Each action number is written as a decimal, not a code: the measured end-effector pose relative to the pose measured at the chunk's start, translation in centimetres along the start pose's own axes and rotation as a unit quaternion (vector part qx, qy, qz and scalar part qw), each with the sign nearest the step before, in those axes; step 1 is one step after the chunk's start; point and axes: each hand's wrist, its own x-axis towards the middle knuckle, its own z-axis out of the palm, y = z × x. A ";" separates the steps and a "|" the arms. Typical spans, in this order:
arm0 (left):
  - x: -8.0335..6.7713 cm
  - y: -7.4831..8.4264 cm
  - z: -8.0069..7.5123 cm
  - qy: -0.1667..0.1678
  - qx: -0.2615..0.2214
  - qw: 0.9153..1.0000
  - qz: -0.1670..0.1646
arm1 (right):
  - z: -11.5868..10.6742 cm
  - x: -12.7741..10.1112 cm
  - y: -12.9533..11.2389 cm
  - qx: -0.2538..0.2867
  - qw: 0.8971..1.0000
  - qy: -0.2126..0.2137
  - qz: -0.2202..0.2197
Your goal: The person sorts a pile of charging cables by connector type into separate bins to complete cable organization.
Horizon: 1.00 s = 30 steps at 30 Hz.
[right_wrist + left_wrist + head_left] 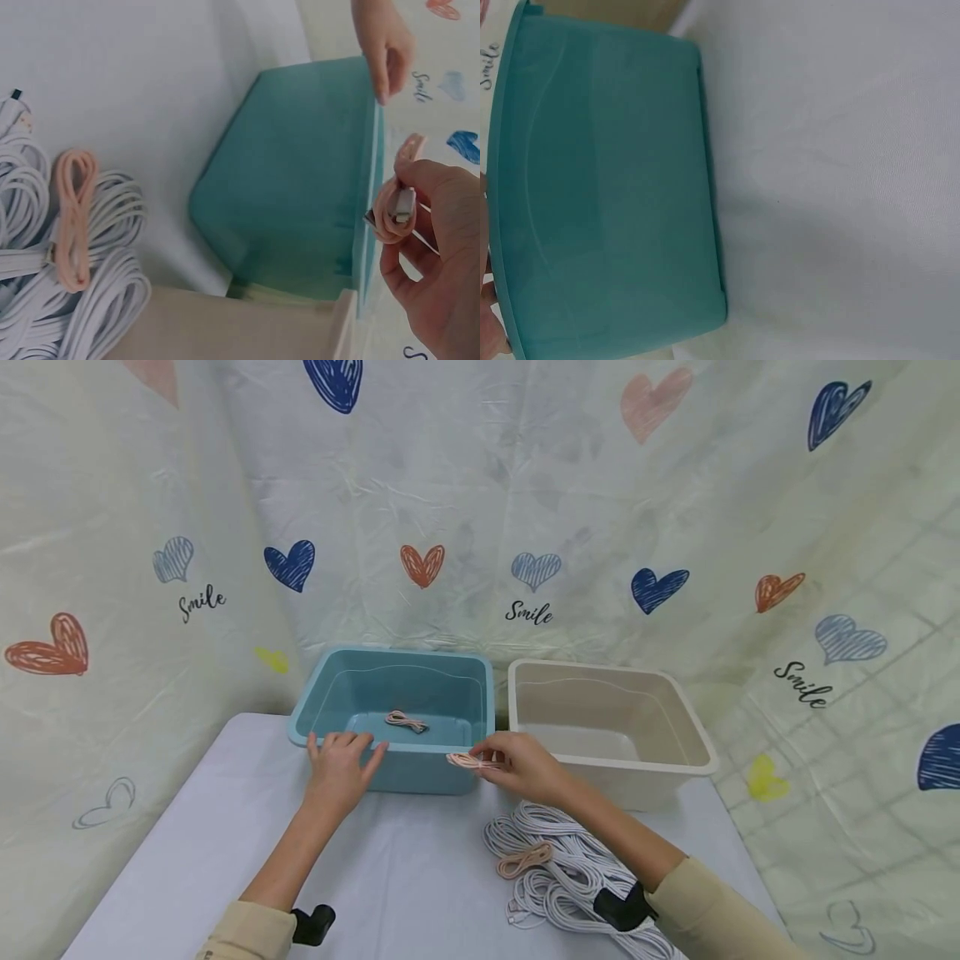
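In my right hand I pinch a pink charging cable, coiled into a small bundle, at the front right corner of the blue bin. The right wrist view shows its metal plug and a white connector beside my fingers. My left hand rests on the front rim of the blue bin with its fingers over the edge. Inside that bin lies another pink cable bundle. The left wrist view shows mostly the outer wall of the blue bin.
To the right stands a beige bin. A pile of coiled white cables lies in front of it, with one pink cable bundle on top. A white cloth covers the table; a heart-printed curtain hangs behind.
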 end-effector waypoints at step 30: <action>0.1 -0.3 0.2 0.012 0.010 1.000 0.003 | -0.6 8.4 -0.3 -0.028 0.992 0.064 0.104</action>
